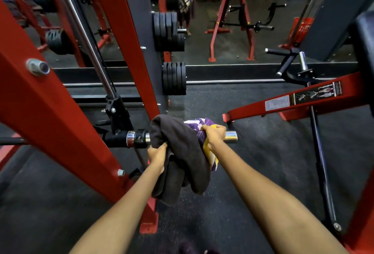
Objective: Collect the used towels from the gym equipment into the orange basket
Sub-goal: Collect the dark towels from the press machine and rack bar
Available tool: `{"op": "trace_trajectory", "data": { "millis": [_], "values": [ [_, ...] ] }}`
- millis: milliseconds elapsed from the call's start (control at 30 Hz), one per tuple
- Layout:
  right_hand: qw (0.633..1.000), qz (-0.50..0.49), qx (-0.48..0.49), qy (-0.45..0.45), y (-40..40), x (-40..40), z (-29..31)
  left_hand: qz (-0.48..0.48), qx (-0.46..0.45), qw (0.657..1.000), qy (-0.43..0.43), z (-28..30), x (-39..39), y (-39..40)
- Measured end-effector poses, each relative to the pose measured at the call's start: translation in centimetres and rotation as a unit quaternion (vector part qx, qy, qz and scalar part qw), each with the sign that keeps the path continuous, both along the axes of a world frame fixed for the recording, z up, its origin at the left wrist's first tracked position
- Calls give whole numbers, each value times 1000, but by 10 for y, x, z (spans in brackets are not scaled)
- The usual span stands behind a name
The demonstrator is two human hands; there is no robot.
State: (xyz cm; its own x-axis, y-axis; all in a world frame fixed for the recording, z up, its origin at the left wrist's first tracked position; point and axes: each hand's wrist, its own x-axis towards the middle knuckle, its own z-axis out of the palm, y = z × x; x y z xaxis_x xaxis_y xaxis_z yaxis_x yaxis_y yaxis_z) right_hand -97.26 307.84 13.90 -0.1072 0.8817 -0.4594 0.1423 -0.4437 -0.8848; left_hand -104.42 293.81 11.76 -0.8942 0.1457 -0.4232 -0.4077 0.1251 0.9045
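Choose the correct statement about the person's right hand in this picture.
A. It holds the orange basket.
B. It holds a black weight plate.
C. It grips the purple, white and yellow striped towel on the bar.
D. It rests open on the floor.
C: the right hand curls around the striped towel draped over the chrome bar end, while the left hand holds the dark towel.
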Motion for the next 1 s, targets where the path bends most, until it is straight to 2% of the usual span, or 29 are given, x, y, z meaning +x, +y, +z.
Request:
{"op": "trace_trajectory", "data": {
  "millis": [133, 200, 300, 400, 467, 533, 600, 667, 767, 900, 1000],
  "values": [
    [992, -83, -81, 48, -18, -7, 10, -8, 3, 1000, -8, 4, 3, 5],
    [988, -57, -119, 85, -20, -8, 10, -21, 6, 1000, -3, 8, 6, 8],
    [980, 61, -159, 99, -23, -5, 16, -37, 16, 999, 5, 13, 8, 9],
    [983, 156, -87, 45, -23, 4, 18, -62, 14, 998, -13, 19, 7, 7],
    [977, 209, 36, -31, -16, 10, 13, -83, 92, 990, -73, 21, 7, 7],
    [950, 273, 115, -103, -16, 21, 18, -119, 175, 970, -120, 26, 10, 4],
    [928, 306, 166, -133, -21, 33, 28, -163, 174, 964, -117, 22, 10, 3],
    [911, 327, 203, -147, -26, 39, 30, -194, 146, 967, -72, 23, 17, 4],
    [927, 320, 191, -50, -32, 47, 30, -180, 145, 972, -43, 23, 28, 10],
    [954, 276, 62, 97, -39, 67, 42, -139, 144, 979, -37, 19, 26, 10],
    [972, 202, 16, 116, -42, 78, 31, -160, 137, 977, -19, 18, 25, 7]
  ]
}}
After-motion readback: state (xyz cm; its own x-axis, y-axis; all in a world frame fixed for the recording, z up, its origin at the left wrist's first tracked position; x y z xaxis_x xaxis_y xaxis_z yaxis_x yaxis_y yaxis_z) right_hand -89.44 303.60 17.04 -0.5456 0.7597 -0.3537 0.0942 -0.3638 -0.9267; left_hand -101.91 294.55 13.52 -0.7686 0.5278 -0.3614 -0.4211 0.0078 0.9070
